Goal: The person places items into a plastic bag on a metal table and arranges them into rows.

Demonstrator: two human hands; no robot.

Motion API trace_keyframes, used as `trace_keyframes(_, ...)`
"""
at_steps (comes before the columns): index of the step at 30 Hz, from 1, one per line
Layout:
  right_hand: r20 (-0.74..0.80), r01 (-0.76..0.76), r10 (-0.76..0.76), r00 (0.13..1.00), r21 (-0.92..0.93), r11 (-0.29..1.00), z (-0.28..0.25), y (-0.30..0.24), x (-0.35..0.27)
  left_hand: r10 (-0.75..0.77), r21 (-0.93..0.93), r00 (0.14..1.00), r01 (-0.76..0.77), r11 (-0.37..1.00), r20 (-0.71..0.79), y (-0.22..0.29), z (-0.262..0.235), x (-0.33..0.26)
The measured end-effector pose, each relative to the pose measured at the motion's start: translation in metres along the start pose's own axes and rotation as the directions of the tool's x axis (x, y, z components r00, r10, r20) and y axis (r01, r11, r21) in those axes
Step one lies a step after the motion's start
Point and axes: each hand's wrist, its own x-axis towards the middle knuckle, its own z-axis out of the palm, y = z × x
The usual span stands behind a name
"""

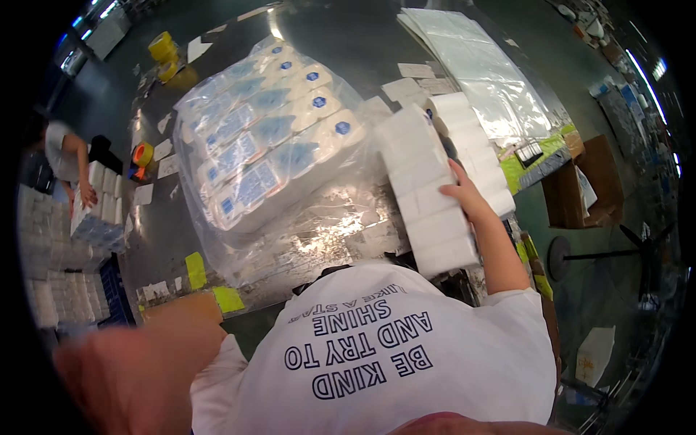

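Note:
My right hand grips the right edge of a long white pack of paper rolls, with its fingers curled over that side. A second white pack of rolls lies just to the right, close against my hand. Left of them, a large clear plastic bag encloses several wrapped packs of toilet rolls with blue labels, stacked in rows. My left hand is a smear of motion at the lower left, near the table's front edge. Its fingers cannot be made out, nor whether it holds anything.
Flat plastic bags are stacked at the far right of the metal table. Yellow tape rolls and an orange tape roll sit along the left. Another person handles packs beyond that edge. A cardboard box stands right.

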Motion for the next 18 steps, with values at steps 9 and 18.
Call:
trace_keyframes(9,0.196,-0.044,-0.257,0.946,0.867,0.497,-0.008,0.023,-0.036,-0.793,0.793,0.002,0.038,0.608,0.609,-0.038,0.045,-0.281)
trace_keyframes(18,0.267,-0.167,-0.426,0.864,0.952,0.256,0.030,-0.003,-0.007,-0.719,0.767,0.336,-0.014,0.642,0.608,-0.110,0.013,-0.304)
